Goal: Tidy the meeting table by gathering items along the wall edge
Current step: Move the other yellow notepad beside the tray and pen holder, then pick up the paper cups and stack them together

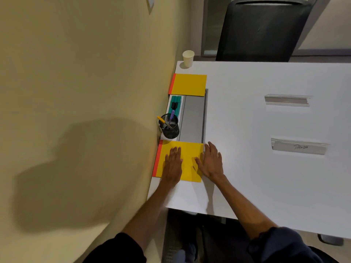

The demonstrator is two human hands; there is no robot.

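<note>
Both hands — left hand (pixel 173 164), right hand (pixel 210 162) — flat on near yellow notepad (pixel 187 160).

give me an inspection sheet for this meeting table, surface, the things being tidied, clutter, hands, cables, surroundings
Surface: white table, with a grey panel set in near the wall edge.
Job's things: near yellow pad and far yellow pad flat along the wall edge; mesh pen cup with pens between them; teal item in a white tray; paper cup upright at the far corner.
Clutter: two clear name holders out in the middle of the table.
Hands: left hand flat on the near pad; right hand flat at its right edge, fingers spread.
Cables: nothing seen.
Surroundings: beige wall on the left; dark chair at the far end.
</note>
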